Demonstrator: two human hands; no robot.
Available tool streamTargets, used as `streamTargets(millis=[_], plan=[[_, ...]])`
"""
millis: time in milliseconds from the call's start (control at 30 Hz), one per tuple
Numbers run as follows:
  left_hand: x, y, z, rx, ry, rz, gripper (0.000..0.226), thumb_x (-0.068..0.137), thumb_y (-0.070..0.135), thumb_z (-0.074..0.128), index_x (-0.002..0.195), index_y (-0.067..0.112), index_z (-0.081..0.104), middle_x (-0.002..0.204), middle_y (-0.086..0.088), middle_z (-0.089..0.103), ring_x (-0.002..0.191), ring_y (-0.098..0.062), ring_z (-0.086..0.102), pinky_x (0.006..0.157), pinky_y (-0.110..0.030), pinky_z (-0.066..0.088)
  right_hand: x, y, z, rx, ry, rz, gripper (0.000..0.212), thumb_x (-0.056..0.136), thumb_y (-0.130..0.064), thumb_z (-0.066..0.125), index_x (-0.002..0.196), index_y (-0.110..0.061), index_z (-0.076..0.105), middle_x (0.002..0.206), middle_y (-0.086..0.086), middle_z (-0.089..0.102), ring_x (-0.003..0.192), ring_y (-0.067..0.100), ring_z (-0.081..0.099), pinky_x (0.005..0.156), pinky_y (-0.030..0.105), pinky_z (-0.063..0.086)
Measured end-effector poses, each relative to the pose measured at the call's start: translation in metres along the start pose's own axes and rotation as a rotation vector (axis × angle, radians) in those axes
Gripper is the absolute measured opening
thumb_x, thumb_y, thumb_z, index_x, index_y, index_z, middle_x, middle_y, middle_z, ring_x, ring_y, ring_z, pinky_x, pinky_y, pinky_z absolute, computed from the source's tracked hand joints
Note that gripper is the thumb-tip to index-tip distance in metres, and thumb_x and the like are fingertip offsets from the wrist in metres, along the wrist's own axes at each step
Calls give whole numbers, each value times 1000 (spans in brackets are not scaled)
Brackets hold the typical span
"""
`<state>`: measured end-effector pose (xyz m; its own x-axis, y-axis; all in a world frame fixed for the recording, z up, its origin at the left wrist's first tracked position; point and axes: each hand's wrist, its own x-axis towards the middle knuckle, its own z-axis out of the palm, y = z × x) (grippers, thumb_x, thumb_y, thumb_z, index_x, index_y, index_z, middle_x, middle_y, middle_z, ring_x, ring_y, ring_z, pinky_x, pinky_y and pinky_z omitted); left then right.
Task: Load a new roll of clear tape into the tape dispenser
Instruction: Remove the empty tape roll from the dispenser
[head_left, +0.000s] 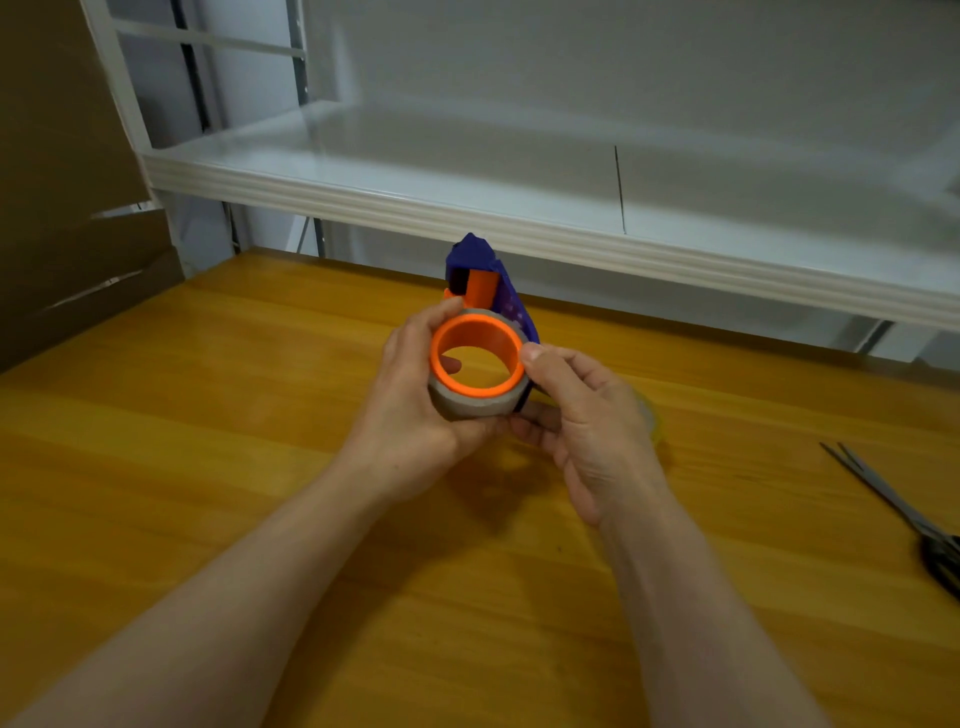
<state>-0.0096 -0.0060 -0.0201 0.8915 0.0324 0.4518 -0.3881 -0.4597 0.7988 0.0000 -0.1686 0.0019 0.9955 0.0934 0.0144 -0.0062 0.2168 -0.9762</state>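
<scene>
Count: one tape dispenser, blue body with an orange hub; one roll of clear tape; one pair of scissors; one white shelf; one sheet of brown cardboard; two grips, both mine.

Position: the roll of clear tape sits round the dispenser's orange hub, bore facing up at me. I hold the assembly over the counter; cannot tell whether its base touches the wood.

Left grip: fingers and thumb curled round the roll's left side, one fingertip visible through the bore.

Right grip: thumb tip pressed on the roll's right rim, fingers curled beneath, pinching the roll there beside the dispenser's blue wall.

Edges and room:
- The shelf's ribbed front lip runs behind and above the dispenser; the blue tip shows just under it.
- The cardboard stands well left of the dispenser.
- The scissors lie well right of the dispenser, blades together.
- Wood grain shows unbroken from the dispenser leftward to the cardboard, and nearer me on either side of my forearms.
</scene>
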Motion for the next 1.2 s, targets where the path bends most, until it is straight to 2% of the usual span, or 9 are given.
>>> streamTargets(millis=[167, 333, 533, 633, 733, 900, 967, 1100, 1200], plan=[[1, -3, -1, -107, 10, -54, 103, 61, 36, 89, 146, 37, 32, 142, 8, 46, 129, -10, 50, 107, -40, 48, -4, 0, 4, -77, -66, -43, 51, 79, -43, 75, 126, -23, 67, 112, -3, 78, 103, 15, 75, 77, 28, 62], [2, 1, -2, -196, -7, -85, 98, 66, 20, 92, 146, 30, 35, 133, 13, 52, 120, -1, 56, 97, -25, 52, -5, 3, 5, -248, 6, -164, 63, 75, -50, 74, 134, -28, 64, 127, -6, 71, 112, 13, 71, 79, 32, 64], [2, 2, -6, -300, -47, -119, 100, 63, 12, 92, 145, 23, 37, 128, 12, 57, 115, 2, 60, 97, -25, 53, -4, -1, 2, -333, 69, -259, 42, 93, -35, 67, 135, -31, 62, 118, -7, 75, 96, 12, 76, 66, 23, 62], [1, 2, -8, -337, -65, -120, 99, 58, 19, 90, 142, 27, 40, 129, 12, 59, 117, -1, 60, 98, -28, 53, -2, -1, 0, -376, 194, -321, 36, 100, -41, 54, 134, -32, 63, 113, -13, 74, 85, 12, 77, 69, 27, 63], [0, 4, -7, -345, -97, -118, 95, 57, 20, 89, 139, 31, 41, 126, 17, 59, 115, 3, 60, 96, -26, 53, -1, 0, 1, -315, 297, -326, 55, 92, -59, 45, 136, -31, 61, 117, -9, 73, 90, 12, 76, 78, 34, 64], [0, 4, -7, -376, -101, -131, 95, 58, 20, 89, 140, 29, 42, 128, 14, 60, 116, -2, 61, 96, -33, 55, -4, -4, 7, -84, 301, -152, 77, 73, -70, 54, 137, -27, 51, 121, -4, 70, 96, 16, 76, 86, 38, 64], [-1, 3, -8, -378, -92, -129, 94, 58, 19, 88, 140, 29, 42, 128, 12, 60, 117, -4, 62, 96, -34, 55, -6, -3, 7, -39, 237, -53, 74, 67, -74, 55, 127, -30, 54, 117, 2, 74, 97, 19, 77, 86, 40, 64], [0, 2, -9, -380, -76, -130, 93, 58, 18, 88, 139, 30, 43, 128, 11, 60, 117, -5, 62, 97, -35, 55, -8, -4, 5, 8, 129, 33, 37, 75, -68, 54, 99, -39, 56, 93, 7, 82, 86, 23, 80, 74, 37, 65], [0, 2, -10, -400, -68, -130, 94, 59, 16, 88, 140, 29, 42, 128, 11, 61, 116, -5, 62, 95, -33, 55, -9, -5, 5, 40, 95, 47, 29, 87, -57, 60, 105, -34, 60, 89, 4, 82, 82, 19, 80, 65, 30, 63]])
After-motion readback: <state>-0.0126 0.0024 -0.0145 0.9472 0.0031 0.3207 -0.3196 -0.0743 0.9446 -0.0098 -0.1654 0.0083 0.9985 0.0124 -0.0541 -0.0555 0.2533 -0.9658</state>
